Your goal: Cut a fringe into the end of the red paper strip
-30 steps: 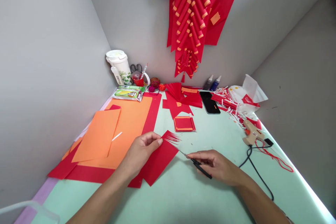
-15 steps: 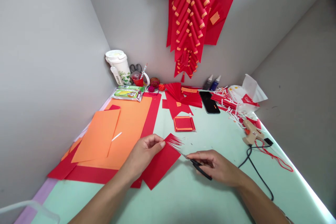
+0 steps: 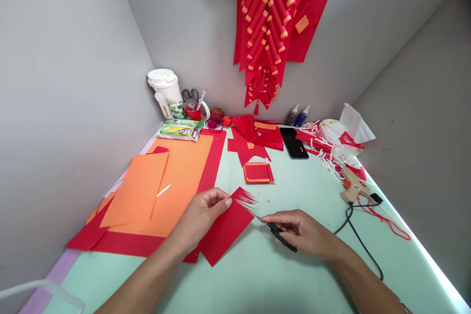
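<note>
A sheet of red paper is pinched at its upper left edge between the thumb and fingers of my left hand. Its top end is cut into thin fringe strips that fan out to the right. My right hand is closed round the black handles of a pair of scissors. The scissor blades lie against the red paper at the base of the fringe. A stack of small red pieces with orange edges lies just beyond the paper.
Orange sheets over red ones cover the left side. At the back stand a white cup, glue bottles and a phone. A glue gun with its cord and paper scraps occupy the right. Red paper firecrackers hang above.
Hardly anything differs. Both hands, the scissors and the fringed red paper keep almost the same position; the view has shifted very slightly.
</note>
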Demonstrator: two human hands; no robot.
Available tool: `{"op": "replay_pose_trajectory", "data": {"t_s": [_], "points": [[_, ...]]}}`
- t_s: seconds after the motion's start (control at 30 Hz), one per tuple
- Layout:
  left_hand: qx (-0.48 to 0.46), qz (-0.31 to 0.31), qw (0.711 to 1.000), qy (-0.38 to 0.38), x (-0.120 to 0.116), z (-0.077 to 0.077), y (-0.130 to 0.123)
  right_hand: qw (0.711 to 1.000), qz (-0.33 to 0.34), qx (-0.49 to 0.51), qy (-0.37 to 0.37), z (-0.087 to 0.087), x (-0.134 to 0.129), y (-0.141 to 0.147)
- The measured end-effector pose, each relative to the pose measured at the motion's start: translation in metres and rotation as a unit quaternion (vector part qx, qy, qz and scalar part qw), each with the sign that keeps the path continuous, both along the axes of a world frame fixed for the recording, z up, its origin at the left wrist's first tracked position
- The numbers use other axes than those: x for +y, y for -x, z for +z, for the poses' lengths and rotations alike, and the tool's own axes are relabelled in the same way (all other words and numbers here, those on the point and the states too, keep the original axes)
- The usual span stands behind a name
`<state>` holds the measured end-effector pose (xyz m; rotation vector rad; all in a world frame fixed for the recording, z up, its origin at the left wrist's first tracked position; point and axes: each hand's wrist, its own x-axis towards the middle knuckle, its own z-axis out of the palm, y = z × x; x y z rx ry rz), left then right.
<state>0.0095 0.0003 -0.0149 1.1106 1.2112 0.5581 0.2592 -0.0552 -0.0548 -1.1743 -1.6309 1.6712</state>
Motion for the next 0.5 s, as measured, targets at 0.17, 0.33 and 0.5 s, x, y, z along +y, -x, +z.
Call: {"op": "replay_pose_trajectory", "data": {"t_s": [0.17, 0.33, 0.5], "points": [[-0.006, -0.010, 1.000, 0.021, -0.0028, 0.0004, -0.0038, 1.000, 0.000, 0.005, 0.008, 0.0003, 0.0006, 0.0032], [-0.009, -0.006, 1.000, 0.022, -0.0044, 0.0017, -0.0044, 1.000, -0.002, 0.008, 0.004, -0.0006, 0.0004, 0.0040], [-0.008, -0.013, 1.000, 0.020, -0.0036, 0.0009, -0.0026, 1.000, -0.002, 0.001, 0.004, 0.0004, 0.0005, 0.0029]]}}
